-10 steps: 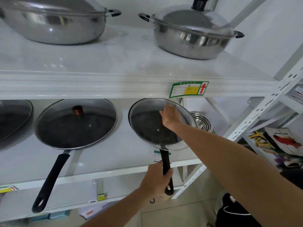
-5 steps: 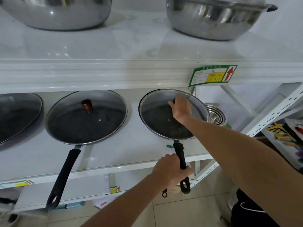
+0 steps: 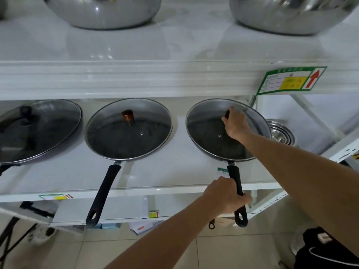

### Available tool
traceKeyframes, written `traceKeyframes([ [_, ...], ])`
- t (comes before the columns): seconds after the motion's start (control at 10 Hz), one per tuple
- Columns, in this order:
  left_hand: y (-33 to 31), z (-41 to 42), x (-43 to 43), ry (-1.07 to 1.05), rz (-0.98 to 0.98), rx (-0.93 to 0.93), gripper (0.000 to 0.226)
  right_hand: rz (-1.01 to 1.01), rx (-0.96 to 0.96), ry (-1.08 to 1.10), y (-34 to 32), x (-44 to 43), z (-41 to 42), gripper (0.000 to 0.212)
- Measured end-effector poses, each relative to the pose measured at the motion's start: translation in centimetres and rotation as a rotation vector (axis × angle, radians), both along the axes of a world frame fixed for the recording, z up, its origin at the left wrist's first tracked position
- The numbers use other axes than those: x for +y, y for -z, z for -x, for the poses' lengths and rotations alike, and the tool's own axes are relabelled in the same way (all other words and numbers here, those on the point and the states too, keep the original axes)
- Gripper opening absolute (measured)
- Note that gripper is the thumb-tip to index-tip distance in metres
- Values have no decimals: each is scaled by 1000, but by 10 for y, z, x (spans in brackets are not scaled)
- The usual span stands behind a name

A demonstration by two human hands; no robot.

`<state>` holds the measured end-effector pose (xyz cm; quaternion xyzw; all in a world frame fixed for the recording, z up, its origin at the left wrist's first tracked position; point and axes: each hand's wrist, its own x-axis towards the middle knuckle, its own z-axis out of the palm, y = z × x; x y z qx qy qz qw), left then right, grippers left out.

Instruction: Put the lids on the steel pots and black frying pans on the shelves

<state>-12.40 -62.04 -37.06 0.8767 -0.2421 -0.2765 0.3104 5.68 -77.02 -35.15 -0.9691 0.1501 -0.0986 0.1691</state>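
On the middle shelf stand three black frying pans under glass lids. On the right pan, my right hand grips the dark knob of the glass lid, which lies on the pan. My left hand is closed round this pan's black handle, which juts past the shelf edge. The middle pan has a lid with a copper-brown knob. The left pan is cut off by the frame edge. Two steel pots sit on the top shelf, only their bottoms showing.
Stacked steel bowls stand just right of the right pan. A green and yellow price tag hangs on the top shelf's front edge. The middle pan's handle overhangs the shelf. A tiled floor lies below, with a black bag at bottom right.
The view has dropped and closed in, so the steel pots' lids have left the frame. The right pan and its lid now lie flatter on the shelf. Both hands keep their grips.
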Motion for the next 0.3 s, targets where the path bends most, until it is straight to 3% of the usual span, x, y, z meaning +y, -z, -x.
traceKeyframes([
  [0.2, -16, -7, 4, 65, -172, -15, 55, -32, 189, 18, -20, 22, 32, 81],
  [0.3, -25, -8, 20, 23, -302, 44, 72, 7, 340, -133, -28, 35, 62, 83],
])
